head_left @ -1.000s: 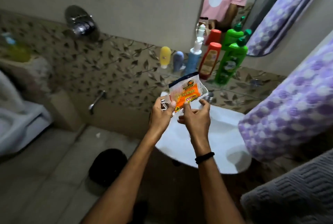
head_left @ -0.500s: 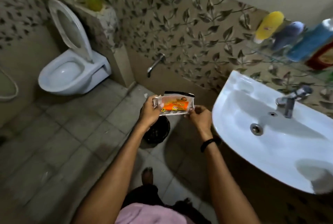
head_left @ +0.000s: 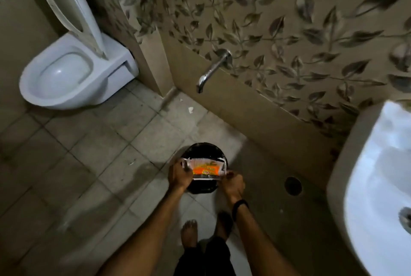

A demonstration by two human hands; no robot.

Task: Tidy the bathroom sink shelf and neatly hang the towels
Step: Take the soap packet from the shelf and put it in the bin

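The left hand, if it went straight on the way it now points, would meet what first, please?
The left hand would probably meet the black bin beneath the packet it grips; depth unclear.

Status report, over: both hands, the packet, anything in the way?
Left hand and right hand both grip the packet. Packet held above the black bin, not yet dropped. Nothing seen in the way.

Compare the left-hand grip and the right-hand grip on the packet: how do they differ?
The left-hand grip curls round the packet's left end, wrist bare; the right-hand grip pinches its right end, nearer the person, a black band on that wrist. Both hold the packet over the black bin.
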